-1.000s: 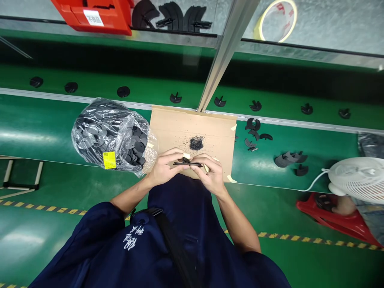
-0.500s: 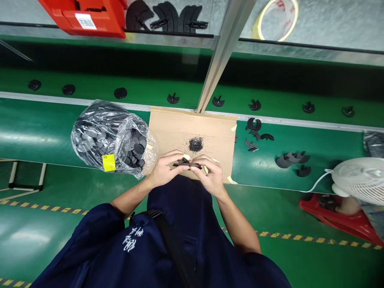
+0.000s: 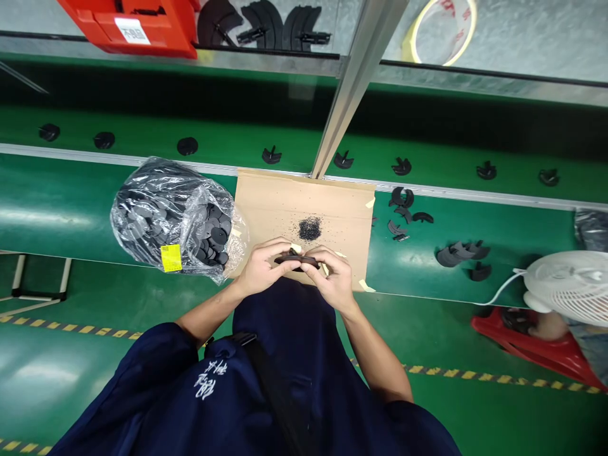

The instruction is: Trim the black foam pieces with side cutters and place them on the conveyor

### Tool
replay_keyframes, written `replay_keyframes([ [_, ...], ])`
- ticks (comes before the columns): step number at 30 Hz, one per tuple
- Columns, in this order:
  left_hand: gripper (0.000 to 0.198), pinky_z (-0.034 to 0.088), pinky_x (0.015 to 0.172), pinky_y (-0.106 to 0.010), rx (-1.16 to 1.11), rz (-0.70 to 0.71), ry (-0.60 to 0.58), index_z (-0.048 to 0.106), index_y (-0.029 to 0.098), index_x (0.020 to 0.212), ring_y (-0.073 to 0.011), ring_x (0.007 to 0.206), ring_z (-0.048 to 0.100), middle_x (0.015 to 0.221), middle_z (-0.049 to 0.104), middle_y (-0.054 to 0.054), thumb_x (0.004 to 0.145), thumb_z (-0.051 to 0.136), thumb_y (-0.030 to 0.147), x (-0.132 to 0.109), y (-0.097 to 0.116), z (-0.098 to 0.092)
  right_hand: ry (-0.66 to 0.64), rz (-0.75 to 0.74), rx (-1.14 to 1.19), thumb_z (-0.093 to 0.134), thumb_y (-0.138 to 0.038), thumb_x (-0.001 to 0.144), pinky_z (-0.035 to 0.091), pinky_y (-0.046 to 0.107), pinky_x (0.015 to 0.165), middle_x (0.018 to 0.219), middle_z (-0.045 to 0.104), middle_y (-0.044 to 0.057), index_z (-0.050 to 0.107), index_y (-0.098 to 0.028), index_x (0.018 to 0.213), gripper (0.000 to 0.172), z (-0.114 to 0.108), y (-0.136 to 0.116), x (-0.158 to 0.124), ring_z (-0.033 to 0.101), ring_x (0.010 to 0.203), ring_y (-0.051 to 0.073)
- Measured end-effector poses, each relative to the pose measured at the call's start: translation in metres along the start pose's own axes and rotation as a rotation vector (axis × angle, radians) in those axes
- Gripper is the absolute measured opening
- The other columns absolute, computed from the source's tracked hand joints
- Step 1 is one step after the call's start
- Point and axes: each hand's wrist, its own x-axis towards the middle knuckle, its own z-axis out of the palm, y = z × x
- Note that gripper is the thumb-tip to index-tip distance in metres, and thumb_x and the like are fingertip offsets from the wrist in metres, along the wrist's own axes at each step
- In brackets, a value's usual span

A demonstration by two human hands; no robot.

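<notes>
Between my two hands is a thin, dark curved plastic part (image 3: 297, 259), held level near the front edge of the bench. My left hand (image 3: 261, 267) pinches its left end between thumb and fingers. The right end is gripped the same way by my right hand (image 3: 334, 273). Pale coverings show on some fingertips. Just beyond the hands, a pile of tiny black pieces (image 3: 310, 228) lies on a cardboard sheet (image 3: 266, 196). To the left, a clear plastic bag (image 3: 161, 183) holds many black round discs (image 3: 218, 235).
Loose black curved pieces (image 3: 403, 197) and a stack of dark parts (image 3: 458, 253) lie right of the cardboard. A white fan (image 3: 565, 285) stands at far right. Behind, black parts sit spaced along a green belt (image 3: 228, 142). A metal post (image 3: 339, 114) rises behind the cardboard.
The parts on the belt have shifted slightly left. The curved part has tilted a little in my fingers, showing more of its face. Both hands keep their hold.
</notes>
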Motion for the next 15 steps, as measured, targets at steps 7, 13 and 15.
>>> replay_keyframes([
  [7,0.032,0.057,0.077,-0.026,-0.008,-0.027,0.026,0.076,0.015,0.096,-0.0166,0.084,0.072,0.09,0.076,-0.008,0.093,0.071,0.047,-0.0034,-0.0065,0.002,0.015,0.048,0.0,0.07,-0.047,0.092,0.052,0.034,0.074,0.079,0.066,0.002,0.066,-0.022,0.081,0.028,0.0049,0.0034,-0.0032,0.061,0.075,0.017],
  [13,0.023,0.058,0.075,-0.025,0.026,0.071,-0.004,0.077,0.015,0.097,-0.0157,0.081,0.072,0.089,0.076,-0.007,0.093,0.072,0.037,-0.0036,-0.0064,-0.0029,-0.01,-0.035,-0.073,0.068,-0.041,0.095,0.055,0.036,0.075,0.084,0.07,0.004,0.069,-0.022,0.086,0.02,0.0043,0.0009,-0.0038,0.066,0.079,0.019],
  [15,0.019,0.058,0.074,-0.025,0.058,0.119,-0.011,0.077,0.016,0.1,-0.0157,0.081,0.072,0.09,0.076,-0.008,0.093,0.072,0.033,-0.0037,-0.0065,-0.0052,-0.034,-0.089,-0.116,0.067,-0.037,0.096,0.056,0.037,0.077,0.09,0.073,0.006,0.071,-0.023,0.093,0.015,0.0039,-0.0009,-0.0037,0.068,0.083,0.02],
])
